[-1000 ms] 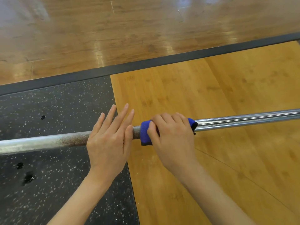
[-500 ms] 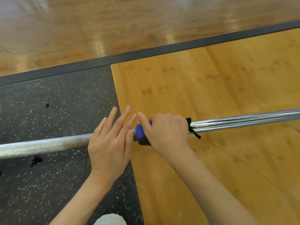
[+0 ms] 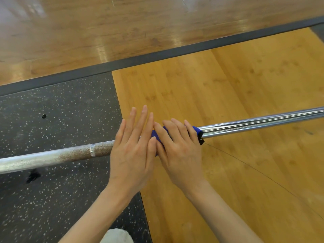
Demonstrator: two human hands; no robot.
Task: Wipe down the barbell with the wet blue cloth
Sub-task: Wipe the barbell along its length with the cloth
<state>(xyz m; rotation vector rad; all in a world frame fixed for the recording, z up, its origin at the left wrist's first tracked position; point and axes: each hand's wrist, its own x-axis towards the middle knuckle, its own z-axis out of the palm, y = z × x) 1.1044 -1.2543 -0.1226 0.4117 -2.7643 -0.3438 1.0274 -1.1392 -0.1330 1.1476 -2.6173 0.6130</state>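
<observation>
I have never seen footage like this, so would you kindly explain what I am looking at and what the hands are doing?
There is no machine here: a person wears a camera on the head, looking down at their own two bare hands. A steel barbell runs across the view above the floor, which is part black speckled mat and part yellow wood. The right hand lies over a blue cloth wrapped on the bar, fingers fairly straight. The left hand rests flat on the bar beside it. The bar looks dull and rusty left of the hands, shiny to the right.
</observation>
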